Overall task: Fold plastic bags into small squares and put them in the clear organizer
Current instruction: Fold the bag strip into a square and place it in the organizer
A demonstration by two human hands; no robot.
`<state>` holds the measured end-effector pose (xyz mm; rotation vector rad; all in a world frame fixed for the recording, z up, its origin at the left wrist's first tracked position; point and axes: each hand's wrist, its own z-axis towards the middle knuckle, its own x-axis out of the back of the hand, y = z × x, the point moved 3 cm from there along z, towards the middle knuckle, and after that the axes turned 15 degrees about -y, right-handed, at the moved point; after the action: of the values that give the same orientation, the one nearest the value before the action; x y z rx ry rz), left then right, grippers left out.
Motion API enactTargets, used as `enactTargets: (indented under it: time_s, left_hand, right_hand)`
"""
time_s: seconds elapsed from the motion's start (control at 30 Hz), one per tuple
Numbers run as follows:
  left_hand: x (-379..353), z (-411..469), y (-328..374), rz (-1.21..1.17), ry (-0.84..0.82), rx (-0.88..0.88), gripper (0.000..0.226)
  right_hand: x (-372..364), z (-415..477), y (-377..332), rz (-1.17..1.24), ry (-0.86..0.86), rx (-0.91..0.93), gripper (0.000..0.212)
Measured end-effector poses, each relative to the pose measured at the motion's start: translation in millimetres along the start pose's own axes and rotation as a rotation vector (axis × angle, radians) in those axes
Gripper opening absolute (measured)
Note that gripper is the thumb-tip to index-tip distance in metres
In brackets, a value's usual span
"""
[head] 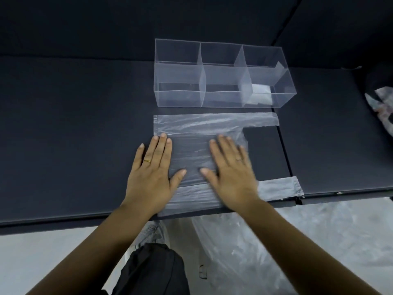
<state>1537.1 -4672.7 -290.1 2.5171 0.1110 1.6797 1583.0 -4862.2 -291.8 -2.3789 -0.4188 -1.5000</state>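
Left hand (152, 167): laid flat, fingers straight and slightly spread, rested across the bag's left edge.
Plastic bag (191, 154): to be smoothed outward evenly before any crease is made; spread on the dark surface (74, 135) under both palms, its far strip left beyond the fingertips.
Right hand (230, 167): laid flat, fingers straight, pressed on the bag's right part.
Clear organizer (223, 99): set just beyond the bag.

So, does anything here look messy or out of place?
Nothing broken or spilled. The left hand and right hand press a plastic bag flat in front of the clear organizer, which holds one folded bag. The only untidy bits: a crumpled bag at the right edge and loose plastic on the floor.
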Motion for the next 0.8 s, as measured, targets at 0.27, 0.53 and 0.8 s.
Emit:
enactTargets:
  time_s: [0.27, 0.53, 0.8]
  left_hand:
    - [21.9, 17.3, -8.2, -0.030, 0.048, -0.084, 0.086]
    - [15.8, 49.9, -18.1, 0.018, 0.020, -0.085, 0.077]
    - [16.1, -10.1, -8.0, -0.065, 0.215, -0.420, 0.062]
  right_hand:
    - [31.9, 6.1, 46.6, 0.123, 0.075, -0.246, 0.076]
    - [28.9, 64.2, 15.4, 0.060, 0.020, -0.013, 0.068]
    - [40.0, -0.6, 120.1, 0.189, 0.223, -0.338, 0.065]
